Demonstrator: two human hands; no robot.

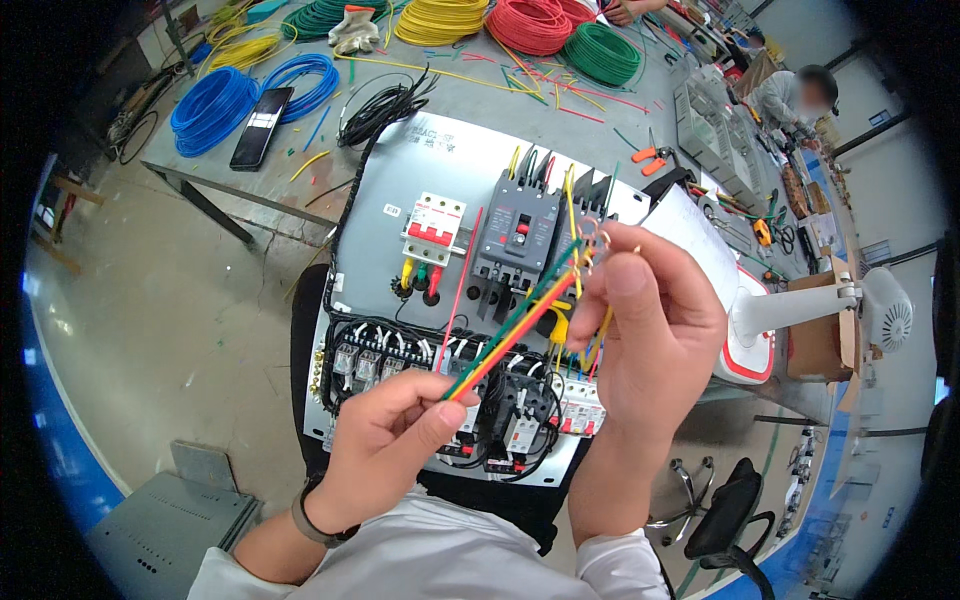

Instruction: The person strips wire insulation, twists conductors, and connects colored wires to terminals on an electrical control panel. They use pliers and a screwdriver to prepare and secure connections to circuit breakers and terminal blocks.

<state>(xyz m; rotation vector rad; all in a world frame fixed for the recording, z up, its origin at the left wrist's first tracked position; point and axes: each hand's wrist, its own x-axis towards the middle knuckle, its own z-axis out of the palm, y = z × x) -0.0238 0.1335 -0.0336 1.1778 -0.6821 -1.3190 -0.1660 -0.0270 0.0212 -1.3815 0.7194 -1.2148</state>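
A small bundle of green, red and yellow wires (514,335) slants up across the view. Its lower end is gripped in my left hand (395,430), thumb over the fingers. At the upper end, the fingers of my right hand (650,320) are closed around the bare copper tips, some bent into loops. Behind them is a metal mounting panel (385,175) with a dark moulded-case circuit breaker (520,225), partly covered by the wires. Left of it sits a white breaker with red toggles (433,232). Relays (368,363) and contactors run along the panel's near edge, partly behind my left hand.
On the grey bench lie blue wire coils (213,110), a phone (262,128), yellow coils (440,20), red coils (528,25) and a work glove (354,30). Orange-handled pliers (652,158) lie right of the panel. A white fan (790,310) stands at right. Another person (785,100) sits farther off.
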